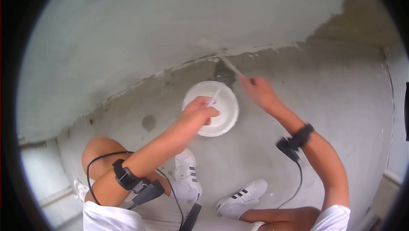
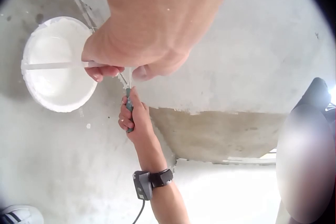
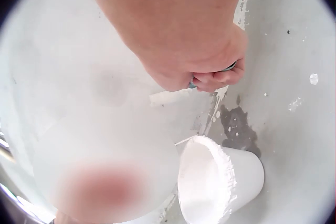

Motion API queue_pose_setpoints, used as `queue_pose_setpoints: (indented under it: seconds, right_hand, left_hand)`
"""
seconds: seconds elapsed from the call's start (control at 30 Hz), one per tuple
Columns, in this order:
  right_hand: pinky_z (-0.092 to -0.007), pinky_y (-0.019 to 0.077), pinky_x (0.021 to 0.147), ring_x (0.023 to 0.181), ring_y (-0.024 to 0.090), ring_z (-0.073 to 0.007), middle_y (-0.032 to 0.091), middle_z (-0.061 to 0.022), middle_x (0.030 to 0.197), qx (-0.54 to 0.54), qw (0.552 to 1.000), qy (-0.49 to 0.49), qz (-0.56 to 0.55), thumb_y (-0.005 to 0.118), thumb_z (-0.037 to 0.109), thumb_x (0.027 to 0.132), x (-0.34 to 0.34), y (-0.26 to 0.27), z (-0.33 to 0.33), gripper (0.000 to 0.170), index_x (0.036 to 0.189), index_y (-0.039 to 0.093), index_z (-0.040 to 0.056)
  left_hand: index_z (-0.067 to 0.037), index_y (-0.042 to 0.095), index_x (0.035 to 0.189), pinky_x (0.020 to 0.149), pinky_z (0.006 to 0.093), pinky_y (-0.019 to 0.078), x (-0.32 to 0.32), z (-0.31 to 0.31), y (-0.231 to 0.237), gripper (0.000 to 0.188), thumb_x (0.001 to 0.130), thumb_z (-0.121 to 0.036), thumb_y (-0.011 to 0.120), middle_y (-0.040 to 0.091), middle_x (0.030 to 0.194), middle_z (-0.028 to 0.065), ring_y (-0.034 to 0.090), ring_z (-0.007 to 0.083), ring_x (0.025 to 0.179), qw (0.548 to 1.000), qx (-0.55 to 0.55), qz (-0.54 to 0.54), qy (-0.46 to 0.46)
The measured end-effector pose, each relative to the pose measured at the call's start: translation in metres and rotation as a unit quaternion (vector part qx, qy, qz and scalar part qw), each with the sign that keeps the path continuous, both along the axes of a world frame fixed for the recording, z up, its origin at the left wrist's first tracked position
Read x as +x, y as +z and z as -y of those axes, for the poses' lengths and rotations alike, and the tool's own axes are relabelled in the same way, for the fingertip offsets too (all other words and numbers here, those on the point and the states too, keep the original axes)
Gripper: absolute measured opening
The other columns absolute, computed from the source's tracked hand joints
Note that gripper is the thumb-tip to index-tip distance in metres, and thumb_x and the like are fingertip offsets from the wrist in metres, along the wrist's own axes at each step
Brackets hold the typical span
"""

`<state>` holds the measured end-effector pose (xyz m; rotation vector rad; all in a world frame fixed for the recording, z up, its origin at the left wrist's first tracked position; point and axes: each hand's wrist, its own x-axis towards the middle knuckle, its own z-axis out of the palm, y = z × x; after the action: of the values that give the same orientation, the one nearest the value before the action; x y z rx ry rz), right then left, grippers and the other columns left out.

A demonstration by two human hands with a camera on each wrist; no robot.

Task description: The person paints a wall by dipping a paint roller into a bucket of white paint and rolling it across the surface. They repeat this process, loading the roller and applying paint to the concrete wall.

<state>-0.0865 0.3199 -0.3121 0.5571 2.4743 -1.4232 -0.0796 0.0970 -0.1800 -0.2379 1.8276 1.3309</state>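
My left hand [image 1: 199, 111] is over the white bucket [image 1: 232, 120] and grips a narrow white stick [image 2: 52, 66], which crosses above the bucket's mouth in the left wrist view. Pale, wet-looking material lies inside the bucket, and its rim is crusted white. To the right, my right hand [image 1: 258, 92] holds a putty knife by its green handle [image 2: 129, 111]. The putty knife's whitish blade [image 1: 230, 64] reaches to the joint where wall and floor meet. In the right wrist view the curled fingers hide most of the handle.
A pale grey wall [image 1: 170, 22] rises ahead, with a bare brown patch [image 1: 358, 18] at upper right. Dark wet spots [image 1: 148, 122] and white splashes mark the concrete floor [image 1: 281, 145]. White shoes [image 1: 187, 173] stand near the bucket. Cables [image 1: 300, 180] hang from both wrist cameras.
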Motion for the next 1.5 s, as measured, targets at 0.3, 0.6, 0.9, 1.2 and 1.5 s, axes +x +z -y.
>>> queue_pose_setpoints:
  seconds: [0.3,0.6,0.9,1.2,1.5]
  right_hand:
    - [-0.0497,0.0499,0.067,0.071,0.063,-0.0414,0.065,-0.0209,0.071,0.135,0.986,0.088,-0.043,0.052,0.048,0.094,0.007,0.017,-0.010,0.056,0.076,0.065,-0.0032]
    - [-0.0467,0.0496,0.056,0.062,0.064,-0.0374,0.064,-0.0160,0.065,0.323,0.922,0.180,-0.116,0.047,0.047,0.098,0.014,0.019,-0.040,0.046,0.088,0.059,0.0033]
    - [-0.0439,0.0503,0.051,0.060,0.064,-0.0368,0.065,-0.0148,0.066,0.456,0.825,0.241,-0.230,0.052,0.044,0.098,0.010,0.019,-0.052,0.038,0.097,0.057,0.0065]
    - [-0.0469,0.0512,0.054,0.062,0.066,-0.0375,0.067,-0.0185,0.070,0.426,0.847,0.249,-0.199,0.054,0.039,0.095,0.011,0.014,-0.062,0.042,0.106,0.059,-0.0017]
    - [-0.0483,0.0506,0.056,0.065,0.066,-0.0398,0.067,-0.0196,0.071,0.423,0.848,0.228,-0.226,0.054,0.038,0.096,0.007,0.025,-0.068,0.040,0.103,0.059,-0.0007]
  left_hand:
    - [-0.004,0.060,0.118,0.093,0.0294,0.0420,0.000,0.009,0.008,0.038,0.088,-0.027,0.062,0.058,0.098,0.0013,0.057,0.0120,0.096,0.999,0.009,0.012,-0.029]
    - [-0.002,0.055,0.126,0.098,0.0290,0.0392,0.000,-0.004,0.024,0.043,0.091,-0.028,0.056,0.058,0.101,0.0010,0.057,0.0134,0.099,0.999,-0.013,0.006,-0.033]
    - [-0.003,0.057,0.121,0.098,0.0295,0.0369,0.001,0.004,0.018,0.043,0.090,-0.031,0.058,0.058,0.097,0.0007,0.057,0.0144,0.099,0.999,-0.005,0.006,-0.037]
    - [0.001,0.056,0.121,0.101,0.0297,0.0354,0.003,0.001,0.021,0.047,0.090,-0.033,0.058,0.058,0.099,0.0023,0.056,0.0156,0.102,0.999,-0.014,0.007,-0.039]
    - [-0.002,0.058,0.119,0.102,0.0315,0.0343,-0.001,0.012,0.013,0.044,0.089,-0.035,0.061,0.058,0.104,0.0040,0.057,0.0169,0.104,0.999,0.017,0.020,-0.029]
